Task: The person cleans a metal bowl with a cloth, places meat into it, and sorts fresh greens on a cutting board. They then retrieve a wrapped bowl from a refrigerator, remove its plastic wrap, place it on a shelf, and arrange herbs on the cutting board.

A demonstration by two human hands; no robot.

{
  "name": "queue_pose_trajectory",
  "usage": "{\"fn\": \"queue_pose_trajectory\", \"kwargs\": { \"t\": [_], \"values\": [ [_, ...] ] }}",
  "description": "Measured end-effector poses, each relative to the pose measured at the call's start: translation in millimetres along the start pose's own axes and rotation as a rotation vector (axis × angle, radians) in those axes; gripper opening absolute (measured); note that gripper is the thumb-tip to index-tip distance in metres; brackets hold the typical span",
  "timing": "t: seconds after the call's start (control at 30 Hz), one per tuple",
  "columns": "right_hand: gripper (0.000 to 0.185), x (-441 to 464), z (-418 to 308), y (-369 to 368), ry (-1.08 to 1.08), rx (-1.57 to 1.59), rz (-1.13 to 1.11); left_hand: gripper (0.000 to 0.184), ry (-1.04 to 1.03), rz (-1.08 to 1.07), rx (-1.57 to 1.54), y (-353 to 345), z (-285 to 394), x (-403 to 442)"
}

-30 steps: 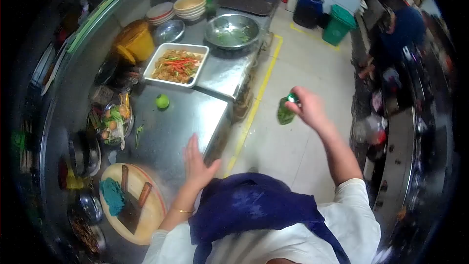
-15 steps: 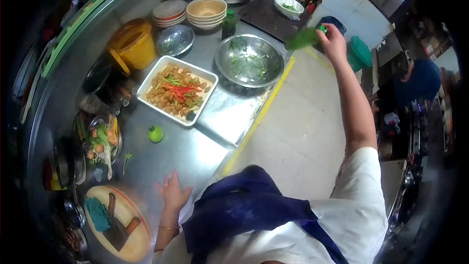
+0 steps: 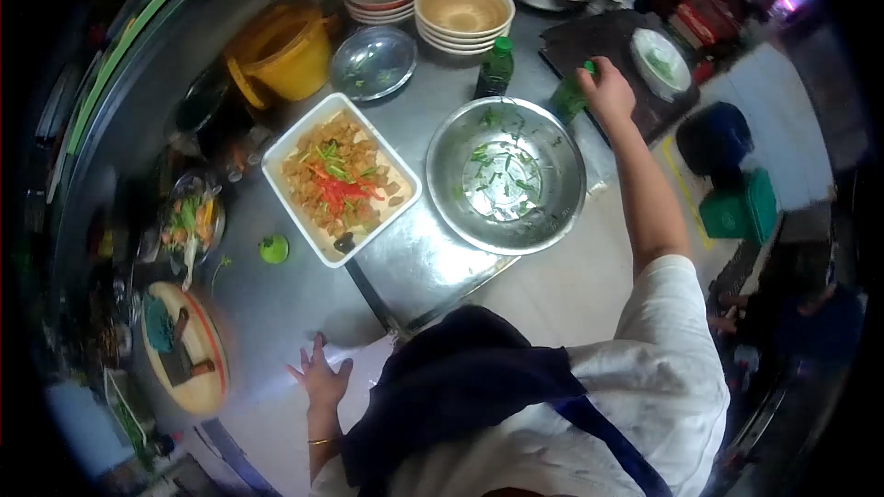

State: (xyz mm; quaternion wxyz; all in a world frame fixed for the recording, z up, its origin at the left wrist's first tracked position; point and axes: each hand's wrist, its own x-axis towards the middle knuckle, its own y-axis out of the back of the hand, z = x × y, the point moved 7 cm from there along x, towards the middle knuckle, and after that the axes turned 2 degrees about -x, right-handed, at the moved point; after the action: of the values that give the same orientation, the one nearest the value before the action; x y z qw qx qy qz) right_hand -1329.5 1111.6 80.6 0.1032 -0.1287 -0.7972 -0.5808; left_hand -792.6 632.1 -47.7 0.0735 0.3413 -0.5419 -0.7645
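My right hand [image 3: 608, 92] grips a green bottle [image 3: 568, 97] by its green cap, beside the upper right rim of a large steel bowl [image 3: 448, 207] with green scraps inside. A second green-capped bottle [image 3: 495, 69] stands behind the bowl. My left hand [image 3: 322, 375], fingers spread and empty, hovers near the front edge of the steel table [image 3: 267, 322]. Left of the bowl, a white tray [image 3: 276, 166] holds brown food pieces topped with red and green strips. A round green object [image 3: 273, 249] lies nearer to me.
A round cutting board [image 3: 210, 387] with a cleaver and teal cloth lies at left. Behind are a yellow bucket [image 3: 308, 60], stacked bowls [image 3: 465, 9] and a dark board [image 3: 617, 64] holding a white dish [image 3: 661, 64]. A person [image 3: 820, 322] is at far right.
My right hand has carried the bottle from over the floor to beside the steel bowl. The camera view has turned and shifted toward the bowl. My left hand stays spread.
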Motion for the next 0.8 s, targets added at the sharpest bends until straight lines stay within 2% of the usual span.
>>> {"fn": "queue_pose_trajectory", "kwargs": {
  "t": [0.03, 0.1, 0.17, 0.2, 0.3, 0.33, 0.37, 0.4, 0.43, 0.47, 0.5, 0.53, 0.57, 0.63, 0.67, 0.73, 0.8],
  "values": [
    [0.047, -1.1, 0.3, -2.2, 0.031, 0.011, 0.037, 0.089, 0.045, -0.02, -0.037, -4.6, 4.3, -10.2],
    [0.051, -25.1, -37.8, 33.6, 0.407, -0.141, 0.391, 0.088, 0.119, -0.024, -0.04, -3.3, 9.2, -26.6],
    [0.051, -43.7, -63.4, 40.1, 0.576, 0.083, 0.454, 0.087, 0.172, 0.018, -0.018, -4.1, 10.4, -38.0],
    [0.051, -48.1, -72.3, 23.3, 0.638, 0.26, 0.353, 0.086, 0.174, 0.019, -0.019, -3.2, 15.7, -41.5],
    [0.076, -30.9, -85.7, -74.2, 0.353, 0.671, -0.063, 0.082, 0.129, 0.038, -0.032, 10.4, 32.2, -42.0],
    [0.088, -19.9, -81.3, -117.7, 0.344, 0.772, -0.18, 0.081, 0.099, 0.059, -0.056, 16.1, 39.5, -42.9],
    [0.083, -17.7, -97.2, -118.2, 0.355, 0.898, -0.374, 0.08, 0.088, 0.099, -0.083, 23.9, 44.2, -46.9],
    [0.075, -11.0, -97.7, -142.2, 0.305, 0.792, -0.541, 0.075, 0.078, 0.137, -0.045, 32.7, 49.4, -51.6],
    [0.065, -8.3, -111.5, -139.8, 0.438, 0.943, -0.499, 0.074, 0.105, 0.125, -0.043, 35.2, 49.2, -61.4],
    [0.062, -1.5, -113.7, -156.5, 0.515, 1.025, -0.471, 0.073, 0.135, 0.122, -0.047, 37.5, 47.6, -69.9],
    [0.066, -7.2, -133.4, -136.2, 0.479, 0.916, -0.522, 0.072, 0.157, 0.113, -0.057, 38.9, 44.7, -76.8],
    [0.072, -4.5, -146.0, -137.0, 0.604, 0.753, -0.445, 0.067, 0.231, 0.099, -0.063, 37.7, 37.0, -86.7],
    [0.07, -12.9, -167.0, -120.4, 0.624, 0.607, -0.41, 0.066, 0.284, 0.105, -0.083, 31.1, 25.7, -96.7],
    [0.063, -37.7, -224.1, -69.1, 0.83, 0.324, -0.386, 0.064, 0.354, 0.069, -0.118, -2.4, -8.9, -118.4],
    [0.062, -45.8, -249.2, -54.0, 0.887, 0.418, -0.418, 0.065, 0.4, 0.095, -0.105, -27.9, -32.1, -130.4],
    [0.059, -62.5, -292.8, -20.3, 0.981, 0.589, -0.48, 0.061, 0.528, -0.031, -0.342, -67.4, -72.7, -159.5],
    [0.061, -91.4, -343.5, 30.1, 0.963, 0.99, -0.706, 0.067, 0.726, -0.122, -0.489, -122.1, -119.5, -193.2]
  ]
}}
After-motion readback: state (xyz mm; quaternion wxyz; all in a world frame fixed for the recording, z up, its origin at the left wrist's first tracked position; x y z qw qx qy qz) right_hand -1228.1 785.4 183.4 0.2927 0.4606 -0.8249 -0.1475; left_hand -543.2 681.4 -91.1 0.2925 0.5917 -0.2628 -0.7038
